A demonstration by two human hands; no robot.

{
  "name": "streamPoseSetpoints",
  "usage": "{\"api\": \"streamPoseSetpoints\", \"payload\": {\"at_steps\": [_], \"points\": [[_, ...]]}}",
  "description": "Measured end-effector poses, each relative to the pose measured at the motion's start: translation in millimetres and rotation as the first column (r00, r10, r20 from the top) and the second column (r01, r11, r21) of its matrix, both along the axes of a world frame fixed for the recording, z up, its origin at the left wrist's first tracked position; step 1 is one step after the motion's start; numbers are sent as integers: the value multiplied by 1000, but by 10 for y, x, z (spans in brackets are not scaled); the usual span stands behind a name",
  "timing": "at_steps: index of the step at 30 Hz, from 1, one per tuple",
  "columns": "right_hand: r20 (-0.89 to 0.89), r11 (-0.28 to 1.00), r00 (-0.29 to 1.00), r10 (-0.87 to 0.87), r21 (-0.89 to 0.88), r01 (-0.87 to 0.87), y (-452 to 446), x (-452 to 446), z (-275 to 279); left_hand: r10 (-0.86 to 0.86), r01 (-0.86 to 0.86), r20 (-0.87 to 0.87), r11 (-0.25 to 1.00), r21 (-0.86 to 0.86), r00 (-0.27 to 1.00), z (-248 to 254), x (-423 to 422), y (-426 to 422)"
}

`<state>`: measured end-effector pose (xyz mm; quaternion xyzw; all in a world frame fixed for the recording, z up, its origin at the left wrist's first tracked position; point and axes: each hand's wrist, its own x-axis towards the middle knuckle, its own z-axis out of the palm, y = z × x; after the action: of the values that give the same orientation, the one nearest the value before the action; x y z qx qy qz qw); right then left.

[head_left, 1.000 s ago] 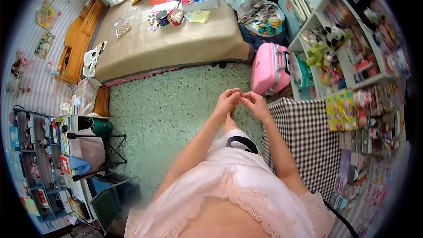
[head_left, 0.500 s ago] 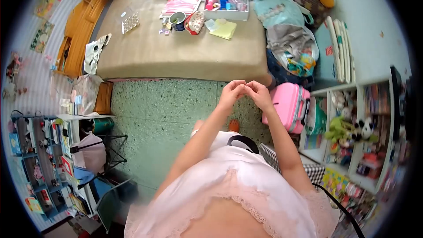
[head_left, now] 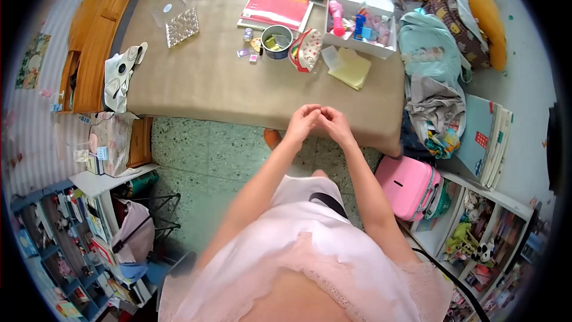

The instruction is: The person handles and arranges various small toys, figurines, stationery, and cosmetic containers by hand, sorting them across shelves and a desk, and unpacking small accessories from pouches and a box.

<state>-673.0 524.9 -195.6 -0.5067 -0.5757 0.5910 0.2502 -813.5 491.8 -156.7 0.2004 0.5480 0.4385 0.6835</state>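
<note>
My left hand (head_left: 303,123) and my right hand (head_left: 335,124) meet at the fingertips in front of the bed's (head_left: 196,92) near edge. The fingers of both are pinched together; whatever lies between them is too small or hidden to make out. Beyond them on the bed are a dark mug (head_left: 277,42) with something green inside, a patterned red and white pouch (head_left: 306,50), yellow paper (head_left: 350,69) and a white box (head_left: 360,19) of small items. A pink folder (head_left: 277,9) and a clear bag of beads (head_left: 182,27) lie farther back.
A pink suitcase (head_left: 406,188) stands right of the bed's corner, by a white shelf (head_left: 441,235) of toys. Clothes (head_left: 435,104) are heaped at the right. A folding chair (head_left: 134,232) and a blue shelf (head_left: 44,250) are at the left. Green speckled floor (head_left: 205,155) shows below the bed.
The view has moved closer to the bed and turned right. The bed and its items appear larger and nearer, and the suitcase sits lower in view. Both hands stay together.
</note>
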Motion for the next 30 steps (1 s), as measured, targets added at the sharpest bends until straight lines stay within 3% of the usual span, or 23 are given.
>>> {"api": "streamPoseSetpoints", "payload": {"at_steps": [2,5,9,13,15,17,19,20,24,27,30], "points": [[60,1000,998,7,-1,-7,256,-382,-210,-27,24,-75,999,-38,997,-70,-369,175],[145,996,989,-28,91,15,679,-841,-473,16,-21,-51,996,-83,999,-330,-778,434],[397,951,909,-125,309,-5,1285,-1215,-812,66,-76,-78,987,-142,995,-522,-1012,671],[601,937,794,-90,321,-137,1767,-1331,-1161,36,-47,-51,973,-228,998,-753,-1068,702],[680,944,732,23,226,-239,1941,-1259,-1406,43,-55,-49,963,-263,998,-767,-1071,713],[693,931,720,46,232,-282,1983,-1146,-1470,68,-75,-32,949,-305,997,-833,-1076,713],[615,990,783,-95,142,8,2002,-1056,-1458,82,-89,-34,940,-328,996,-937,-1071,782],[566,970,799,-205,226,89,1937,-965,-1492,95,-101,-35,936,-338,995,-997,-1053,858],[526,962,817,-237,242,124,1663,-670,-1441,106,-115,-45,941,-319,993,-1174,-918,1258],[425,964,868,-255,175,198,1595,-577,-1415,-43,13,-135,977,-212,990,-1413,-827,1582],[382,970,892,-240,60,235,1693,-576,-1320,-161,149,-455,987,-62,876,-1754,-746,1870]]}}
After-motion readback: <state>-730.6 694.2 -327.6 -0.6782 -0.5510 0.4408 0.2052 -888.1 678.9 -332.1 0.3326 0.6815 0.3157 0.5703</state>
